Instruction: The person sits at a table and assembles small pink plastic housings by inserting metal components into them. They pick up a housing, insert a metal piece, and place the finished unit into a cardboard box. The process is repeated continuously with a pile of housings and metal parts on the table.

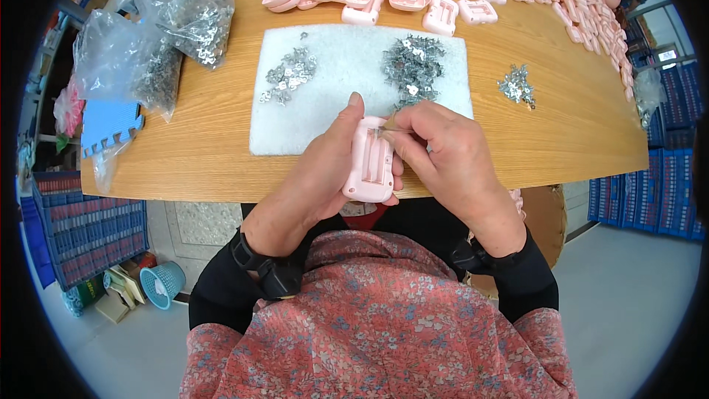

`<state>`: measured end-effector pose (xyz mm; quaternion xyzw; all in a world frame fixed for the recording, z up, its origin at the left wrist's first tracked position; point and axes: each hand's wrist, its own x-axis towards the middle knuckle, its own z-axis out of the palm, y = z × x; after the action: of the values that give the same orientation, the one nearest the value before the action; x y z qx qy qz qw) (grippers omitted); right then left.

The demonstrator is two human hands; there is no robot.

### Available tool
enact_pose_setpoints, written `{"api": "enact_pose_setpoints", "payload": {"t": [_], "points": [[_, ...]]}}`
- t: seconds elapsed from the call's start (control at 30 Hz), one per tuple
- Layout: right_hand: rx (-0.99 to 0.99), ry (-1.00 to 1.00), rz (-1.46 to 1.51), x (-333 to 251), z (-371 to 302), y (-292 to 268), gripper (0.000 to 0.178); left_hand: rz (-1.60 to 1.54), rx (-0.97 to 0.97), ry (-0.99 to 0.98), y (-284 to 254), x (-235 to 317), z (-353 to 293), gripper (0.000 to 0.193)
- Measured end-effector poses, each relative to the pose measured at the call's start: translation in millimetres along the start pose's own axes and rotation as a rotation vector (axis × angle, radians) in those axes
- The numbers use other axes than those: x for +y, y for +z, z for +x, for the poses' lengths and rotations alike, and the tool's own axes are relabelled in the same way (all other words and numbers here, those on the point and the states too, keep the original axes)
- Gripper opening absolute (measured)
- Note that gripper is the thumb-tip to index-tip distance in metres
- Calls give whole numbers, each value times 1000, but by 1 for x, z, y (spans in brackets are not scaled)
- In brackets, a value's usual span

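No text, label, brand, number or sign can be read on anything on the worktop (561,140) or around its edges.
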<state>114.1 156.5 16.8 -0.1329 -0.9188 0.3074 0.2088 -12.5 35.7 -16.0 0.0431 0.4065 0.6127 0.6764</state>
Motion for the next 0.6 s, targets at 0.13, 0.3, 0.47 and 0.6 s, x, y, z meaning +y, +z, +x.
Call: {"api": "enact_pose_setpoints", "payload": {"t": [0.13, 0.3, 0.47, 0.6], "points": [[47, -155, -216, -3, -6, 2, 9, -21, 0, -21, 2, 0, 3, 68], [80, 62, 47, 2, -8, -3, 14, -22, -34, -16, 2, 1, 0, 64], [-102, 311, 372, -10, -6, -8, 20, 21, -39, -26, 7, -2, -1, 65], [-148, 375, 527, -6, -8, -8, 23, 61, -25, 9, 11, -2, -4, 64]]}}
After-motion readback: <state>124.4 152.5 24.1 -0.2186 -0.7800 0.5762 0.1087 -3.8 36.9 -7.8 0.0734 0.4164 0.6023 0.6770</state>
